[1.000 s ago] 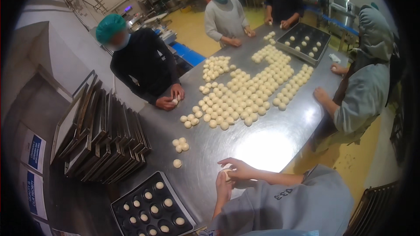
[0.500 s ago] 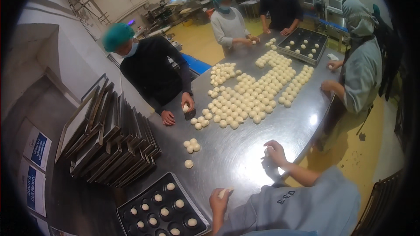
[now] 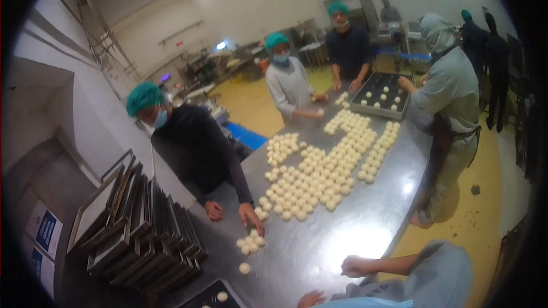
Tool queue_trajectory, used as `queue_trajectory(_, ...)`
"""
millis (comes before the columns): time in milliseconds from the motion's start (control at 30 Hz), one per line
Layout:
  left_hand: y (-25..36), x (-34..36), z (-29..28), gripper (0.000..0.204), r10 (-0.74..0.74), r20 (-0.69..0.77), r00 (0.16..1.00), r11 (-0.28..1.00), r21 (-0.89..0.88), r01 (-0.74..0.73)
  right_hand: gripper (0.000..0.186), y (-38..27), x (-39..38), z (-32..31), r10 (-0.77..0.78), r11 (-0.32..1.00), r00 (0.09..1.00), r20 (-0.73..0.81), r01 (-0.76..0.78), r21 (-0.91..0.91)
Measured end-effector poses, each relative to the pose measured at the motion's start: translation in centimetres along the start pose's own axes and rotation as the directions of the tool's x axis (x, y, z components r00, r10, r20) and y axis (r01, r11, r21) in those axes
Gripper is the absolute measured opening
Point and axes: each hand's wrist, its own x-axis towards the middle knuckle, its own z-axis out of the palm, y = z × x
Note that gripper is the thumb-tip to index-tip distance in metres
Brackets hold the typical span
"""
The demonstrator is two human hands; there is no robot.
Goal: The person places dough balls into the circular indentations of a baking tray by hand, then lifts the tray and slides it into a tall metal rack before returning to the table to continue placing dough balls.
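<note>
Right fingers: the right hand [image 3: 355, 266] was over or on the table [image 3: 302, 242] beside the bright glare, its fingers curled in together; whether they closed on a ball could not be told.
Left fingers: the left hand [image 3: 311, 299] was cut by the view's lower edge, so its fingers' state, and anything in them, could not be told.
Lone ball: the lone ball [image 3: 245, 268] lay on the table, left of both hands and touching neither; the left hand was nearer. Being round, it showed no long axis.
Cluster: a small cluster [image 3: 251, 242] of pale balls lay just beyond the lone ball, left of the hands and ahead.
Near tray: the near tray [image 3: 209, 294], dark and mostly out of view, lay left of the left hand, with pale balls in it.
Batch: the large batch [image 3: 314, 185] spread straight ahead, a separate row [image 3: 379, 153] along its right side.
Black sleeve: a co-worker [image 3: 194, 148] had one hand at the cluster's far side, contact unclear.
Tray stack: the tray stack [image 3: 140, 231] leaned at far left.
Far tray: the far tray [image 3: 377, 110] stood beyond the row, balls in it.
</note>
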Motion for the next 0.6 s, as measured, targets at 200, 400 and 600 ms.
queue_trajectory(200, 2.4, 8.6, -2.2, 0.023, -0.065, -0.258, 0.964, 0.992, 0.085, 0.09, 0.027, 2.6, 7.2, -3.9, 0.168, 0.889, 0.895, -0.413, -0.319, -0.329)
queue_trajectory(400, -0.2, 5.0, 1.0, 0.023, 0.001, -0.028, 1.0, 0.999, -0.033, -0.002, 0.021, 1.2, 2.5, -2.8, 0.172, 0.975, 0.983, 0.063, -0.161, -0.15)
queue_trajectory(600, 0.8, 10.4, 1.0, 0.026, -0.022, -0.221, 0.975, 1.0, -0.006, 0.021, 0.016, 2.0, 8.7, -4.6, 0.007, 0.916, 0.89, -0.455, -0.189, -0.355)
